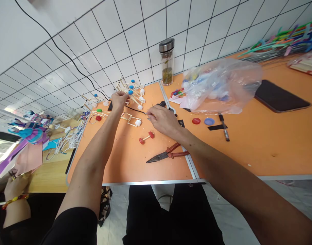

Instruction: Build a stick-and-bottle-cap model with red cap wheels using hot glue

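My left hand (118, 99) reaches to the back of the orange table (135, 163) and closes on a wooden stick model (132, 92) with blue and white bottle caps. My right hand (161, 119) hovers over the table's middle, fingers pinched on a thin stick or pin whose tip shows at the fingertips. A small wooden frame with a white cap (132, 119) lies between the two hands. A red two-cap axle (146, 137) lies just in front of my right hand.
Red-handled pliers (167, 154) lie near the front edge. A clear plastic bag of caps (219, 85), a glass bottle (167, 61), loose red and blue caps (202, 120), a marker (224, 127) and a dark tablet (280, 96) sit on the right. Another person's hand (14, 185) works at the left.
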Tool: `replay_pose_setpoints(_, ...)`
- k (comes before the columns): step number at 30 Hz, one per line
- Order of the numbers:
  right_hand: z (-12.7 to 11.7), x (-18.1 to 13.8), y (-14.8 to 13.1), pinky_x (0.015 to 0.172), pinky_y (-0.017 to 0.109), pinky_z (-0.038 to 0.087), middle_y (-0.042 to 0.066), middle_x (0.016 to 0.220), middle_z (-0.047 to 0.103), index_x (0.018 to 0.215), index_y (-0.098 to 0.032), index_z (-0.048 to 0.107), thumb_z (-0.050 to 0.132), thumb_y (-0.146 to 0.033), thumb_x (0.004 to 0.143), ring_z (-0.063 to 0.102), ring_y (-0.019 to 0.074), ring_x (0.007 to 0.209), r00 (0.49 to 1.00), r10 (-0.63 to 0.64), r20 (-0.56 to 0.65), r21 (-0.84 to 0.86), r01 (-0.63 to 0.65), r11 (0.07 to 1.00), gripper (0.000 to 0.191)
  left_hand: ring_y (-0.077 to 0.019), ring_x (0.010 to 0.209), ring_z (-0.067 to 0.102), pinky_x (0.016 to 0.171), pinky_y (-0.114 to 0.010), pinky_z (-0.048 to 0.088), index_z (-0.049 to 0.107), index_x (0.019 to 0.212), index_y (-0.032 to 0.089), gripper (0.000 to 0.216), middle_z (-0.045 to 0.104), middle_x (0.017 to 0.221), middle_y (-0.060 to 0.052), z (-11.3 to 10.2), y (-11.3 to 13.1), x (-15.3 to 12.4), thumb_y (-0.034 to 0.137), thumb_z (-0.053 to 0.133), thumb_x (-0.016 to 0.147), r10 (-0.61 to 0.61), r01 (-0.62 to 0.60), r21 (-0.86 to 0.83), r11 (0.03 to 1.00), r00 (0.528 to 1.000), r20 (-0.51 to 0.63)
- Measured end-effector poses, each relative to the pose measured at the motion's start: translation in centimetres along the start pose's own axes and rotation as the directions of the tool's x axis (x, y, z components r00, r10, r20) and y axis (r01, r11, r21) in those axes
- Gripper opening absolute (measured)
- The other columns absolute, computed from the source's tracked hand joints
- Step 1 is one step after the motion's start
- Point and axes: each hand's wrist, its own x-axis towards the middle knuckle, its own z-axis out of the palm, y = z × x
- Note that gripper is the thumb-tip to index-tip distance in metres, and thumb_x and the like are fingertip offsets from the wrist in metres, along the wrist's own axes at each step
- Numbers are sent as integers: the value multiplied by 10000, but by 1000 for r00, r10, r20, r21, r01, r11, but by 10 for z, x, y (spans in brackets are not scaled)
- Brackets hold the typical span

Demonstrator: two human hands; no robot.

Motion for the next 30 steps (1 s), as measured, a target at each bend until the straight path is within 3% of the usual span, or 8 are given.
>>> replay_pose_setpoints(14, 3, 1, 1, 815, 366, 471, 90, 1203, 813, 1097, -232, 794, 553, -107, 1054, 735, 260, 1051, 1000, -5, 2, 3, 5, 1000, 275, -108, 551, 609, 546, -224, 468, 596, 670, 198, 348, 723, 706, -25, 2, 5, -1, 199, 912, 818, -17, 17, 3, 1000, 1000, -16)
replay_pose_setpoints(30, 2, 0, -1, 768, 353, 437, 86, 1223, 822, 1102, -229, 801, 574, -112, 1062, 742, 251, 1050, 1000, 19, 23, -16, -19, 1000, 259, -102, 533, 585, 505, -193, 431, 584, 631, 191, 328, 616, 600, 11, 5, 6, 1, 77, 807, 842, -6, 6, -30, 1000, 1000, -19)
